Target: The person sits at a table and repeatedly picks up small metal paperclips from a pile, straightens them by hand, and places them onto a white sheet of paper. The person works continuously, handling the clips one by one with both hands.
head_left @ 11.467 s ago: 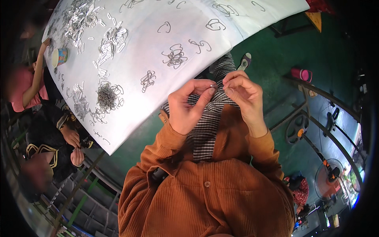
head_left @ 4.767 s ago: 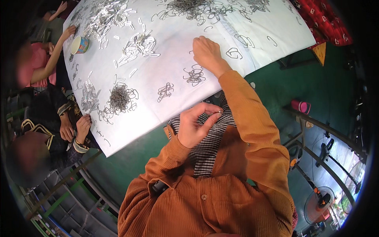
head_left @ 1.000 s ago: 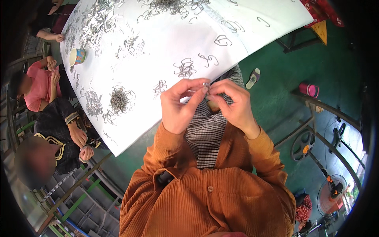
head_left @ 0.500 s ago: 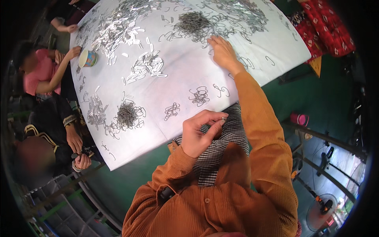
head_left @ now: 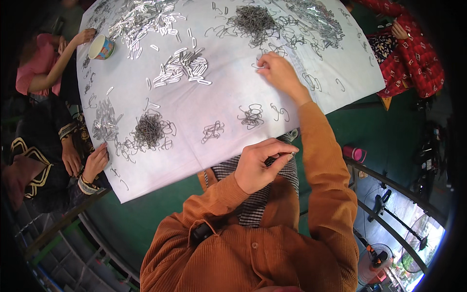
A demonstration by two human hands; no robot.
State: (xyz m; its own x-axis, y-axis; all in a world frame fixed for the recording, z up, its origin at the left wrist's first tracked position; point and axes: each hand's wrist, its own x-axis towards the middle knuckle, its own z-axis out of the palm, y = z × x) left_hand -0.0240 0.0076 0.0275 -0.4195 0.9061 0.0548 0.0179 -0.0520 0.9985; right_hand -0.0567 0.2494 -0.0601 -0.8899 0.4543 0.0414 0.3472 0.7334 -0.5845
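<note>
A white sheet [head_left: 214, 104] is covering the table, smooth and matte, and thin bent wire pieces are lying over it in heaps and tangles. Near its left edge a co-worker's hand [head_left: 95, 161] is resting by the near corner, and beside it a dark round tangle of wire [head_left: 148, 129] is sitting, springy and matted. Toward the far left corner a small paper cup [head_left: 101, 47] is standing, with another co-worker's hand [head_left: 85, 35] touching it. Flat, shiny metal clips [head_left: 182, 68] are lying further in, in a loose pile.

Below the near edge of the sheet, over a striped cloth [head_left: 253, 204], the left hand [head_left: 259, 165] is curling narrowly, thumb and fingers pinching a small metal clip [head_left: 287, 155]; its long axis is running roughly left to right, its free end pointing right. The sleeve is ribbed orange corduroy.

To the right, the right hand [head_left: 278, 73] is reaching across the sheet toward the far edge, fingers closing narrowly on a thin wire loop [head_left: 259, 66] lying flat there. Just beyond it a large grey heap of wire [head_left: 253, 19] is sitting near the far edge
</note>
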